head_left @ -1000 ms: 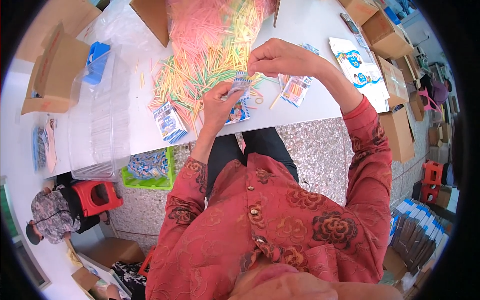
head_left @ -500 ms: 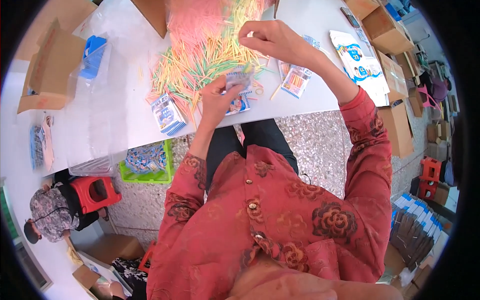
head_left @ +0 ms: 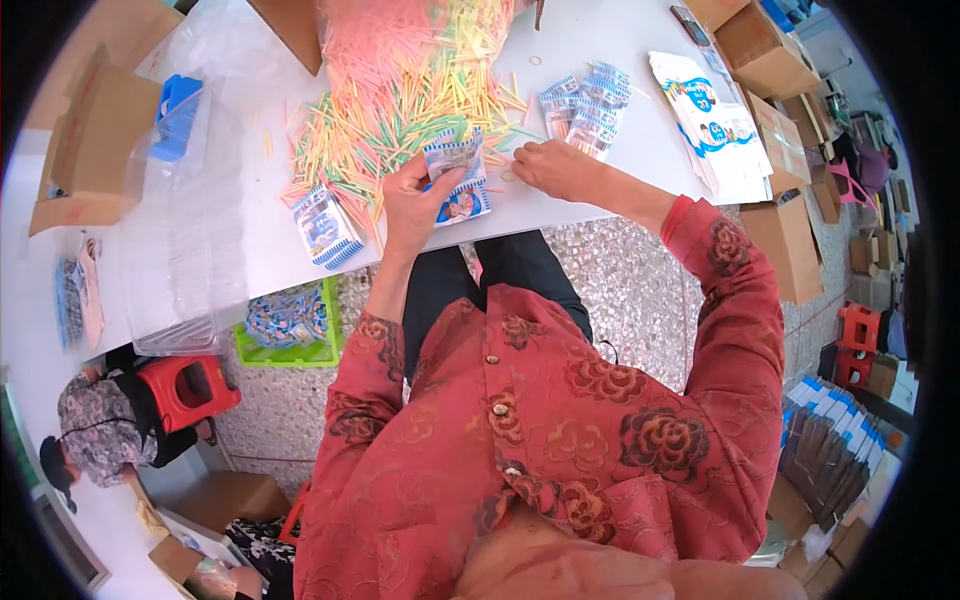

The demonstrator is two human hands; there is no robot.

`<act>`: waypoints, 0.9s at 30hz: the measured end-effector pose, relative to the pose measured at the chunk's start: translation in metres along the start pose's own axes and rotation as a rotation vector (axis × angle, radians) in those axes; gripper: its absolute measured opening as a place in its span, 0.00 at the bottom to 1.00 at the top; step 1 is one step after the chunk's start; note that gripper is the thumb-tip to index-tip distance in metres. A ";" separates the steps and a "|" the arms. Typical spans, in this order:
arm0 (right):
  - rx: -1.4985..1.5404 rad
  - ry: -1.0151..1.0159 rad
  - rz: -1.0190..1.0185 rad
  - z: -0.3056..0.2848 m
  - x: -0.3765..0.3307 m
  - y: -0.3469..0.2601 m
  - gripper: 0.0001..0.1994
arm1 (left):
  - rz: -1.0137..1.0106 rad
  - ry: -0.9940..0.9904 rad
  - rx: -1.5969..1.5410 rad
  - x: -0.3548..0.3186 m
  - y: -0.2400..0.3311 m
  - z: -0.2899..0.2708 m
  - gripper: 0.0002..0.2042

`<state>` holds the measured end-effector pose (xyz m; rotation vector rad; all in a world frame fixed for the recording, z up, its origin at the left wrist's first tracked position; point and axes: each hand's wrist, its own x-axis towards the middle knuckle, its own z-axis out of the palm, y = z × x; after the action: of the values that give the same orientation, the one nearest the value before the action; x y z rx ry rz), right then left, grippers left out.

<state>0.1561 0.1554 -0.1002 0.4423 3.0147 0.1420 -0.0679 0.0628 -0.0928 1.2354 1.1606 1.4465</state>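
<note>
My left hand (head_left: 410, 203) is closed on a small blue-and-white packet (head_left: 455, 157), thumb across its front. Just below it, another blue-and-white packet (head_left: 463, 207) lies near the table edge. My right hand (head_left: 555, 168) rests low over the table to the right, its fingers drawn together; whatever they hold, if anything, is hidden. Beside its fingertips lies a small rubber band (head_left: 508, 175). Beyond both hands spreads a heap of thin pastel sticks (head_left: 400, 120) in pink, yellow and green. A stack of packets (head_left: 328, 228) is left of my left hand; several more packets (head_left: 597, 112) lie beyond my right.
Flat white printed bags (head_left: 715, 130) lie at the right of the white table (head_left: 250, 200). Open cardboard boxes (head_left: 95, 150) stand at the left, near a blue tape dispenser (head_left: 178, 115). A green crate (head_left: 290, 325) holds packets below. Another person (head_left: 105, 425) sits at lower left.
My right hand has come down and toward me from above the sticks to the tabletop. The packet in my left hand is now more upright. The view has shifted slightly.
</note>
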 end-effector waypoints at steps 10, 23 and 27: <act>1.017 0.620 0.406 -0.098 0.016 0.007 0.13 | 0.012 -0.015 -0.052 -0.004 -0.008 -0.002 0.10; 0.777 0.741 0.150 -0.097 0.044 -0.018 0.07 | -0.006 -0.034 -0.041 -0.006 0.000 -0.004 0.10; 1.170 0.688 0.302 -0.088 0.048 -0.008 0.08 | 0.009 0.020 -0.073 -0.006 0.001 -0.002 0.10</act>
<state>0.0984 0.1547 -0.0174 1.0762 3.2394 -1.8512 -0.0694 0.0570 -0.0932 1.1800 1.1065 1.4979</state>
